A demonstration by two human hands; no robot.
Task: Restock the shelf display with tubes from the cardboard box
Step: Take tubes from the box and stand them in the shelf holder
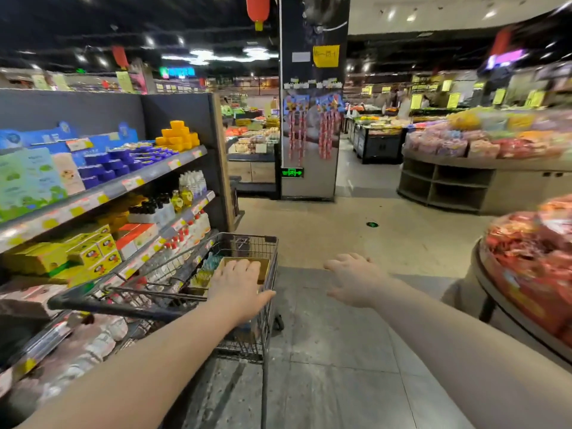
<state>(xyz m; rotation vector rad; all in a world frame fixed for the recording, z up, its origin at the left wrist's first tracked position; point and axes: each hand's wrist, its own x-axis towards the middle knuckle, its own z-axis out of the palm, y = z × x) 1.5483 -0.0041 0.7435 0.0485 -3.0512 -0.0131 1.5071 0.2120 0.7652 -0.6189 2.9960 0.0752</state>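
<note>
Brown cardboard box (262, 269) sits in dark wire shopping cart (244, 243), parked tight beside grey store shelf (148, 174), short reach for restocking, I guess. Left hand (236, 286) flat over box, fingers straight, gripping nothing. Right hand (353, 280) loose, empty, out over floor. Tubes too blurry to pick out.

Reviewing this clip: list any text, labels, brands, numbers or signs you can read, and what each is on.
No text can be read for certain.
Green lit sign on the pillar: characters blurred.
Yellow notice on the pillar: handwriting blurred.
Shelf price tags: too small.
Yellow product boxes: print blurred.
</note>
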